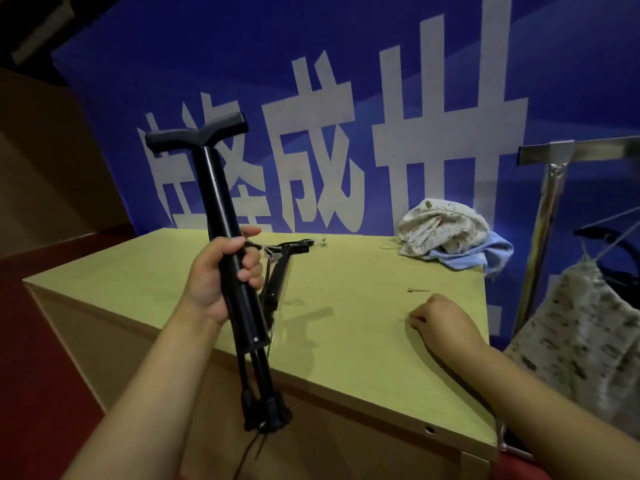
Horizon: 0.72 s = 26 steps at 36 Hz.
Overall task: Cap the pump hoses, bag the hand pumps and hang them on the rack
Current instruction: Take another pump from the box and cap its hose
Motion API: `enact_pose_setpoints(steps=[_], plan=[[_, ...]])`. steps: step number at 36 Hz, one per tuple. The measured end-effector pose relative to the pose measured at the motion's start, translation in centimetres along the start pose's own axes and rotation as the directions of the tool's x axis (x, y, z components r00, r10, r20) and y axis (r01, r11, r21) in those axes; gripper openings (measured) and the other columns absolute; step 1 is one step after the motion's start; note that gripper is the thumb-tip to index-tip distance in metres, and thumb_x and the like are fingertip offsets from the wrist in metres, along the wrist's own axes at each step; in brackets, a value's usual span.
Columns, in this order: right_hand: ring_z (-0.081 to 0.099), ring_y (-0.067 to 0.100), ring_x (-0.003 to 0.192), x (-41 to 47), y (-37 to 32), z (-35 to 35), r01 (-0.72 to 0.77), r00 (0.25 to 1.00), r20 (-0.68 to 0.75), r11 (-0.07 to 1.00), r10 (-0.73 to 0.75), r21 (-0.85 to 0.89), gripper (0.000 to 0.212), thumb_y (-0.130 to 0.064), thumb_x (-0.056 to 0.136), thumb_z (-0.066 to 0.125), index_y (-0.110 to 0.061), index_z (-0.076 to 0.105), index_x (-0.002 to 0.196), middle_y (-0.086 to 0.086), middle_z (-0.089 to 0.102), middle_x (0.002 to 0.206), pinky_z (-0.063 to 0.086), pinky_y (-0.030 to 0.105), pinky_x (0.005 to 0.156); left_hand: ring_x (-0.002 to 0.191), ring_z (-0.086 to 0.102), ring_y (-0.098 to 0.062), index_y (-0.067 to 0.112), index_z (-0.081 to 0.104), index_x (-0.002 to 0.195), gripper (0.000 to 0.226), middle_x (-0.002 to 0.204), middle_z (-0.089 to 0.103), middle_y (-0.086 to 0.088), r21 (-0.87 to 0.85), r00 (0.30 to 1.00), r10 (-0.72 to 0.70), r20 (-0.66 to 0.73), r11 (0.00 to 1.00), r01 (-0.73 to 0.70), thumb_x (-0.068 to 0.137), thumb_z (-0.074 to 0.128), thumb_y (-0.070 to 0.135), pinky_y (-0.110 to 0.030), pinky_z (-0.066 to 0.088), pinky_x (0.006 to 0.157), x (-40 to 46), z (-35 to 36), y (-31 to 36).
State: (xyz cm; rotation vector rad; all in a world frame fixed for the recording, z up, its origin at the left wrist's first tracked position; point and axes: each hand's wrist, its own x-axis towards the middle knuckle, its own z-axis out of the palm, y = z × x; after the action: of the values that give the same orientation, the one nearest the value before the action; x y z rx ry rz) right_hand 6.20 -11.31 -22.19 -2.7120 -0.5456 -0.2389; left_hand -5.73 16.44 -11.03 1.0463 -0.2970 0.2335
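On the desk (346, 341), just beyond the curled right hand (438, 315) pinching something thin, lies the needle cap (417, 290), pointing rightward; left hand (221, 271) grips the upright pump (225, 216).

Glossy black barrel on the hand pump (225, 216), matt plastic-looking handle up top. Pale, smooth, matt wood-look table (346, 306). Behind it, shiny bare-metal rack (547, 202); printed soft cloth bags (446, 226) bunched near that rack. Tiny brassy needle (417, 290) too.
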Motion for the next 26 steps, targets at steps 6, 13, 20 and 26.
enact_pose_setpoints(steps=[6, 13, 20, 26], plan=[[0.059, 0.022, 0.089, 0.7, -0.3, -0.2, -0.049, 0.998, -0.032, 0.987, 0.054, 0.154, 0.016, -0.024, 0.089, 0.062, -0.011, 0.067, 0.097, 0.007, 0.064, 0.100, 0.051, 0.037, 0.081, 0.036, 0.043, -0.006, 0.011, 0.059, 0.091, 0.042, 0.051, 0.047, 0.000, 0.088, 0.994, -0.065, 0.085, 0.994, 0.057, 0.055, 0.079, 0.019, -0.016, 0.043, 0.041, -2.2, 3.3, 0.5], [0.056, 0.023, 0.097, 0.6, 0.2, 0.5, -0.074, 0.997, -0.017, 0.970, 0.080, 0.234, 0.026, -0.034, 0.088, 0.062, -0.012, 0.065, 0.101, 0.006, 0.054, 0.113, 0.049, 0.034, 0.083, 0.034, 0.042, -0.015, 0.008, 0.061, 0.090, 0.040, 0.051, 0.046, -0.009, 0.223, 0.976, -0.208, 0.073, 0.957, 0.187, 0.052, 0.072, 0.015, -0.024, 0.041, 0.039, -6.6, 10.3, -2.8], [0.063, 0.017, 0.086, -6.5, -2.8, -7.7, 0.084, 0.952, -0.173, 0.331, 0.250, 0.940, 0.041, -0.059, 0.086, 0.046, -0.022, 0.062, 0.089, 0.002, 0.068, 0.094, 0.051, 0.032, 0.075, 0.038, 0.046, -0.018, 0.007, 0.056, 0.092, 0.024, 0.052, 0.051, -0.009, 0.318, 0.976, -0.216, -0.032, 0.923, 0.215, 0.071, 0.065, 0.009, -0.024, 0.043, 0.042, -9.2, 15.8, -6.8], [0.069, 0.023, 0.097, -15.1, -4.2, -13.9, 0.101, 0.991, -0.073, 0.262, -0.114, 0.960, 0.049, -0.043, 0.069, 0.069, -0.018, 0.058, 0.109, 0.005, 0.074, 0.099, 0.053, 0.045, 0.089, 0.038, 0.051, -0.018, 0.013, 0.055, 0.083, 0.016, 0.050, 0.057, -0.004, 0.486, 0.975, -0.220, -0.023, 0.850, 0.204, 0.068, 0.061, 0.013, -0.026, 0.046, 0.046, -11.2, 20.1, -11.7]])
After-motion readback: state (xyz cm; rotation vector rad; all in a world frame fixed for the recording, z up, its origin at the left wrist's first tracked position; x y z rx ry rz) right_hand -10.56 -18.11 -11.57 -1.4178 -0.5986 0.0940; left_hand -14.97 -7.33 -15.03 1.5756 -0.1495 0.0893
